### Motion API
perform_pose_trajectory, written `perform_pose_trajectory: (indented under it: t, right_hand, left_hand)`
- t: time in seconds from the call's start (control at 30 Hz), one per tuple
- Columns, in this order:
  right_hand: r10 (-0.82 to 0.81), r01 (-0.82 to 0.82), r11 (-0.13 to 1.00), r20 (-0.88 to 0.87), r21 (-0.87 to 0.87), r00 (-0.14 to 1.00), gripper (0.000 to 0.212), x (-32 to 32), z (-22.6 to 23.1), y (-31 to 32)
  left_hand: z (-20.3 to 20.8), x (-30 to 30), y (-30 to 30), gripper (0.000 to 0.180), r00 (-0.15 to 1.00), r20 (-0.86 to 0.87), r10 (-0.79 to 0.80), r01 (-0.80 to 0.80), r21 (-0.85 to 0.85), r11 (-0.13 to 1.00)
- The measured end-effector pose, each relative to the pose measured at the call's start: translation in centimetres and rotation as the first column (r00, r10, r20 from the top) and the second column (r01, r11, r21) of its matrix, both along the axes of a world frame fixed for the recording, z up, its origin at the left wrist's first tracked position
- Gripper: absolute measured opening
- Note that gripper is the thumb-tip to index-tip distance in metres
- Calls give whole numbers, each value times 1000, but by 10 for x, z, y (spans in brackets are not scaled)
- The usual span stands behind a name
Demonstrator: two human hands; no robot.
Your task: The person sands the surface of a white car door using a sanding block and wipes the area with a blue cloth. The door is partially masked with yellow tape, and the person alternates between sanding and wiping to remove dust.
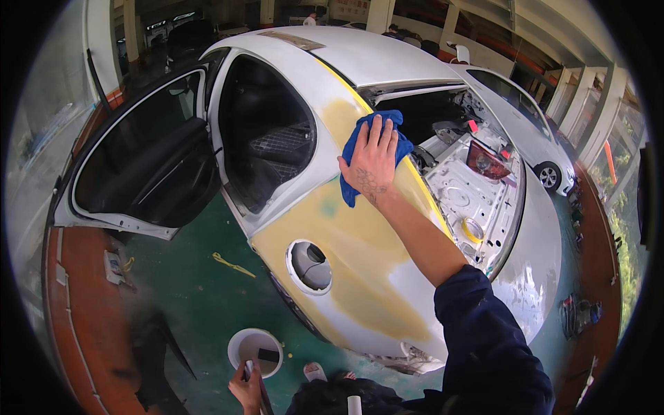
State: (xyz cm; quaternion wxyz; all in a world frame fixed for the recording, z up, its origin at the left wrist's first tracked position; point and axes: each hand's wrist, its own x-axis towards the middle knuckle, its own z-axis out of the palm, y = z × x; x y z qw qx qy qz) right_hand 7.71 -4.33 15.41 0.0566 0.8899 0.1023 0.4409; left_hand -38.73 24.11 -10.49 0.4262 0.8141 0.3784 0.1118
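Observation:
My right hand (375, 155) presses a crumpled blue cloth (351, 191) against the car's rear side panel, fingers stretched over the cloth. Around it the panel (346, 242) shows tan, sanded-looking patches among white and grey paint. Yellow tape (427, 190) follows the edge of the trunk opening. Low in the view, my left hand (243, 391) is closed around a slim, dark tube-like thing (265, 395) with a pale end; its exact kind is unclear. That hand is beside a white bucket (234, 349) with a dark block (268, 355) in it.
The rear side door (149, 173) stands swung out at left. A round filler opening (311, 266) pierces the panel. A yellow tape roll (472, 229) rests in the trunk area. A yellow strip (234, 265) lies on the green floor. Another white car (515, 104) stands behind.

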Motion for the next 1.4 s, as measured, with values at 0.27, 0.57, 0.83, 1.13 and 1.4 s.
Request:
perform_pose_trajectory:
  t: [0.27, 0.57, 0.83, 1.13, 1.4]
  right_hand:
    - [-14, 18, 999, 88, -44, 996, 94, 94, 24, 67]
    - [-127, 143, 984, 145, -106, 981, 86, 180, 36, 132]
    - [-130, 139, 988, 116, -72, 985, 86, 154, 6, 144]
    - [-487, 480, 837, -41, 265, 872, 80, -62, -103, 76]
    - [-631, 649, 645, -197, 404, 750, 62, -133, -162, 97]
  left_hand:
    - [71, -82, 8, 46, 951, -176, 256, -247, 72, 966]
    - [67, -34, 144, 39, 979, -124, 162, -153, 85, 985]
    - [90, 27, 337, 46, 995, -98, 25, -27, -26, 999]
    - [47, 111, 411, 37, 964, 131, -231, 257, -236, 937]
    - [61, 144, 430, 28, 959, 134, -248, 282, -410, 868]
